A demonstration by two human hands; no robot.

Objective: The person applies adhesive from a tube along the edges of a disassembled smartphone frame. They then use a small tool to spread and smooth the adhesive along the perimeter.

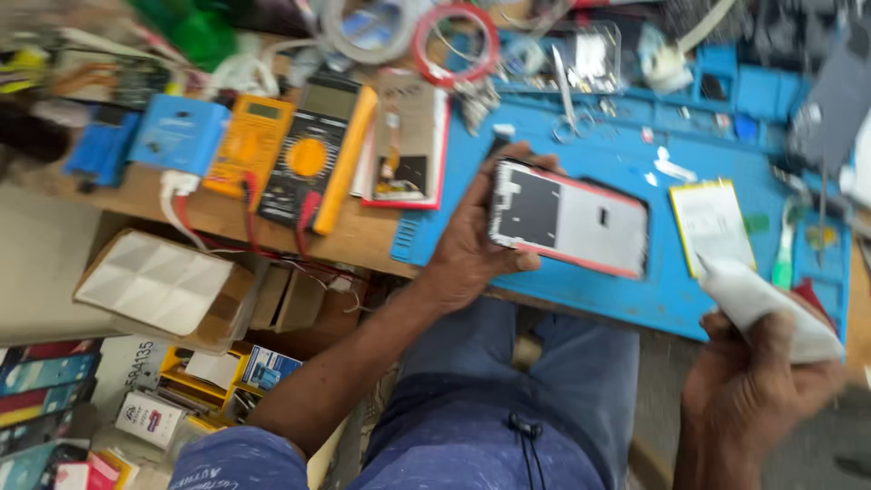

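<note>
Seen from above, over blue-trousered knees. Left hand (472, 240) wrapped around the near end of an opened phone frame (570, 218), fingers (519, 261) clamped along its lower edge and thumb over the upper corner; frame held flat, inner face up, grey plate with a dark patch at the hand's end and a red rim along the sides, just above the blue work mat (581, 163). Right hand (748, 390) low at the right, off the counter edge, fingers closed on a white glue tube (767, 304), its thin nozzle aimed up-left towards the frame's far end, tip short of it and not touching.

On the mat beyond the tube, a flat pale battery pack (712, 225) with a yellow border, lying apart from the frame. Beside that, a green-handled tool (784, 259), and tweezers (568, 95) further back near the mat's trays. Left of the mat on the wooden counter (227, 213): a black-and-yellow multimeter (308, 154), a smaller orange meter (249, 141) just beside it, a blue box (180, 134), red and black leads trailing off the edge. Red wire coil (455, 44) at the back, blurred. Below the counter, a white moulded tray (152, 279) on cardboard, possibly packing, too soft to tell.
</note>
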